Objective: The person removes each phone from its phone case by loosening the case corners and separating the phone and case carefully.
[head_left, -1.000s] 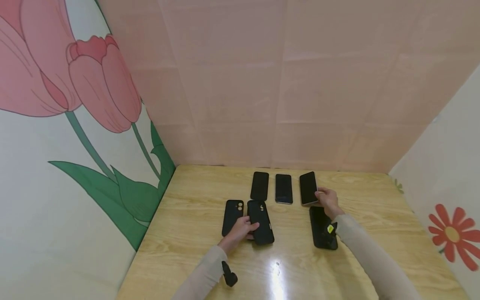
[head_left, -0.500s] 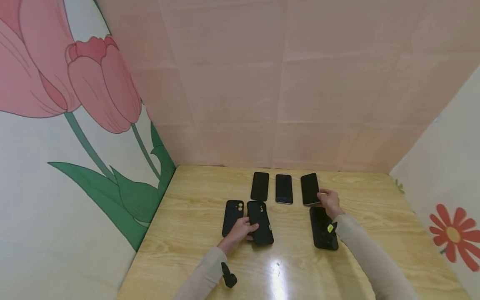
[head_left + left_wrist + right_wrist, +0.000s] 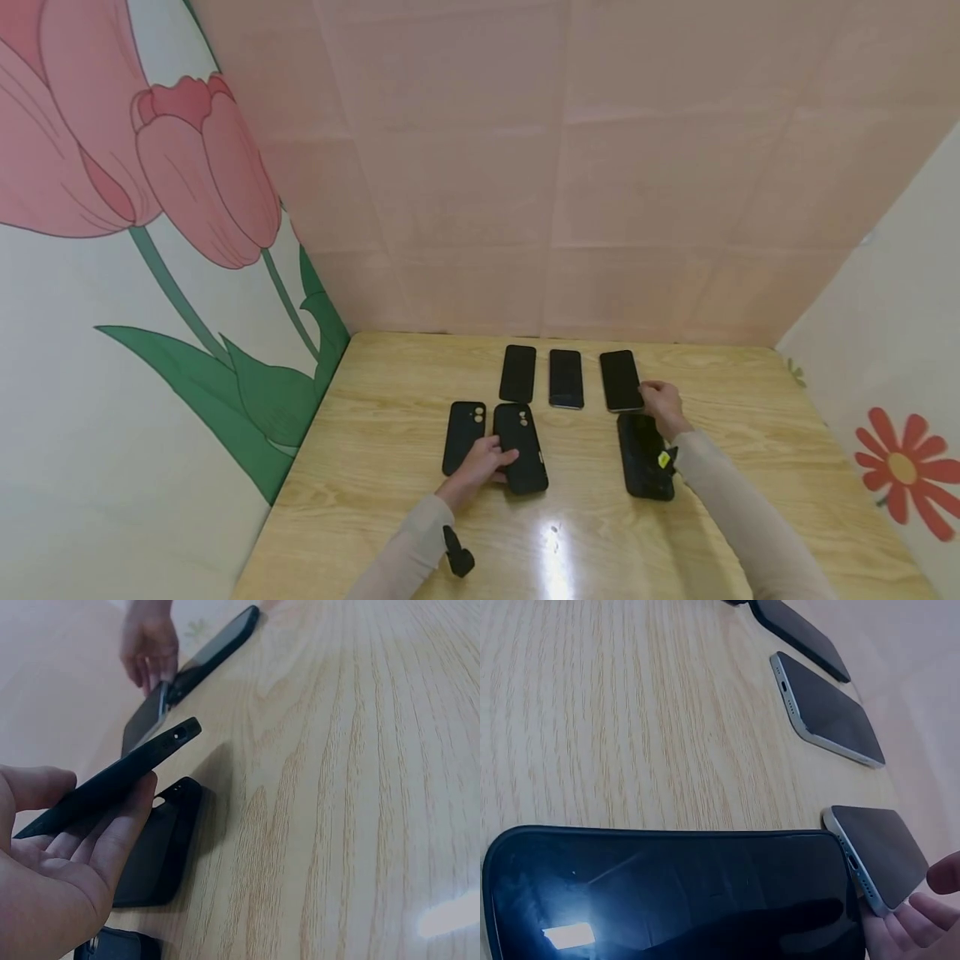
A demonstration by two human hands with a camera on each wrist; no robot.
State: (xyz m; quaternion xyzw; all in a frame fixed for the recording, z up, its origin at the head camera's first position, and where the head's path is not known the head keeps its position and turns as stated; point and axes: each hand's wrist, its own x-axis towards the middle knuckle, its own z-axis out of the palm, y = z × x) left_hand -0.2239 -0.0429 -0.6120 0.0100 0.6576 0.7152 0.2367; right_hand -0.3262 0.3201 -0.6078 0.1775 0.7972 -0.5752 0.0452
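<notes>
Left fingers: we see them pinching a flat, matte-black, round-cornered phone case by its left edge, tilted above the bench; a dark slab lies below them, its kind unclear.
Right fingers: they touch the right edge of a slim dark-glass phone with a pale rim; we cannot tell whether they pinch it.
Neighbours: nearer us than the right fingers lies a larger glossy phone in a black rim; left of the left fingers, a second matte-black case with round camera holes.
Back row: beyond the left fingers, a plain black slab and a pale-rimmed black phone.
Bench: smooth, pale wood grain; glare between our hands.
Room: creased pink sheet behind, tulip-printed panel left, red-flowered panel right.
Change: the phone by the right fingers sits straighter than a second ago; the left grip looks the same.
</notes>
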